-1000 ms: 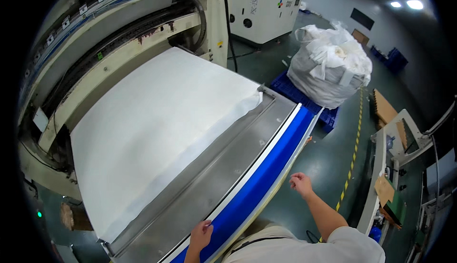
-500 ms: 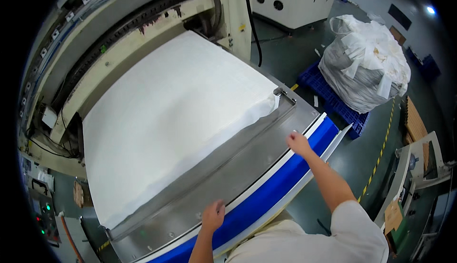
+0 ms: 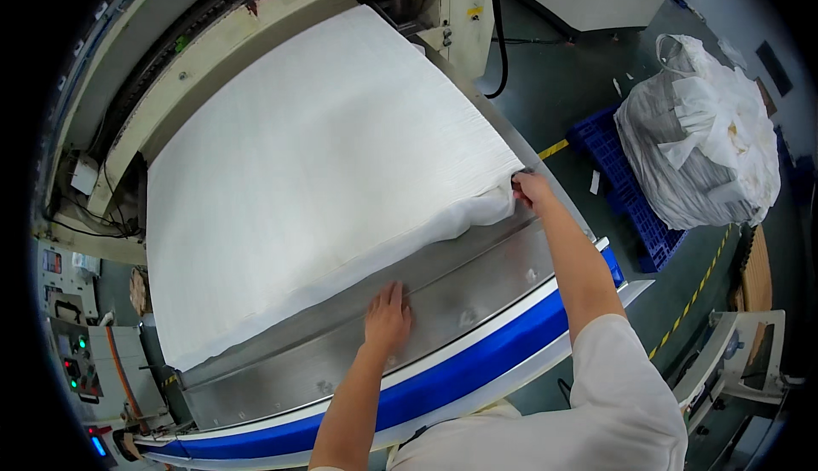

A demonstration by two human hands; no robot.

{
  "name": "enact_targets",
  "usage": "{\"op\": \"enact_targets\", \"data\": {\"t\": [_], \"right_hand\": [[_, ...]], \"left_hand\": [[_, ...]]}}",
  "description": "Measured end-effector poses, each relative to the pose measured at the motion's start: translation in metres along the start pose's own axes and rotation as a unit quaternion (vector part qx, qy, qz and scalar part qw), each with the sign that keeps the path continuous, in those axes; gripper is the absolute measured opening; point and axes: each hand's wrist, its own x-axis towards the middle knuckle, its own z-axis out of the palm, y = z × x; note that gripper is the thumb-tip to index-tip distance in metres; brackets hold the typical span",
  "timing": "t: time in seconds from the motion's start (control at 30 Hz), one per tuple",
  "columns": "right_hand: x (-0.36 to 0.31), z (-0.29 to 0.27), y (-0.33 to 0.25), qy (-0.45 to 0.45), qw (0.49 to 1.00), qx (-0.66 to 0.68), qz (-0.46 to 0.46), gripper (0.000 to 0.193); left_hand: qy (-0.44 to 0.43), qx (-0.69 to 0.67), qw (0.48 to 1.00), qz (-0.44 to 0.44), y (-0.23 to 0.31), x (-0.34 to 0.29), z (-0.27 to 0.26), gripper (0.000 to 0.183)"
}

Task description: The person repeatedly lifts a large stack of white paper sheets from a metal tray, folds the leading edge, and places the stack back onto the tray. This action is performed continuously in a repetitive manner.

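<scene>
A broad white sheet of soft material point(image 3: 332, 173) covers the metal bed of a machine, its near edge hanging loosely in folds. My right hand point(image 3: 532, 191) is at the sheet's near right corner, fingers curled in and touching it; what lies between the fingertips is hidden. Over the bare steel strip point(image 3: 460, 283) in front of the sheet is my left hand point(image 3: 389, 319), its fingers stretched out toward the sheet's hanging edge and holding nothing.
A blue and white padded rail point(image 3: 477, 343) runs along the bed's front, against my body. The machine's beam point(image 3: 213, 70) spans the far side. To the right, a large white bulk bag point(image 3: 707, 138) stands on a blue pallet point(image 3: 626, 190). A control panel point(image 3: 77, 360) glows at far left.
My right hand has moved from above the front rail to the sheet's corner. My left hand has moved forward off the rail over the steel, its fingers opening out. The view has shifted.
</scene>
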Motion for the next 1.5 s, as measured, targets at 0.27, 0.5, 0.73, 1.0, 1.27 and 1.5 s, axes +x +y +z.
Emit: {"op": "enact_targets", "data": {"t": [0.27,0.5,0.73,1.0,1.27,1.5], "right_hand": [[-0.008,-0.028,-0.002,-0.154,0.975,0.118,0.111,0.015],[-0.036,-0.023,-0.005,-0.083,0.978,0.189,-0.024,0.011],[-0.028,-0.034,0.029,-0.015,0.947,0.321,0.029,0.014],[-0.008,-0.031,0.023,0.124,0.977,0.135,-0.105,0.017],[0.003,-0.031,0.043,0.229,0.958,0.022,-0.174,0.038],[-0.013,-0.013,0.018,0.32,0.92,-0.117,-0.195,0.047]], "left_hand": [[0.005,-0.021,1.0,-0.002,0.004,-0.004,0.016,0.044],[0.02,-0.008,1.0,0.017,-0.002,-0.013,0.018,0.044],[-0.014,-0.023,1.0,0.005,0.007,-0.02,0.017,0.048],[-0.035,-0.017,0.999,0.0,0.006,-0.026,0.017,0.051],[-0.013,-0.023,1.0,0.002,0.008,-0.028,0.019,0.049],[-0.003,-0.021,1.0,0.005,0.005,-0.028,0.015,0.049]]}}
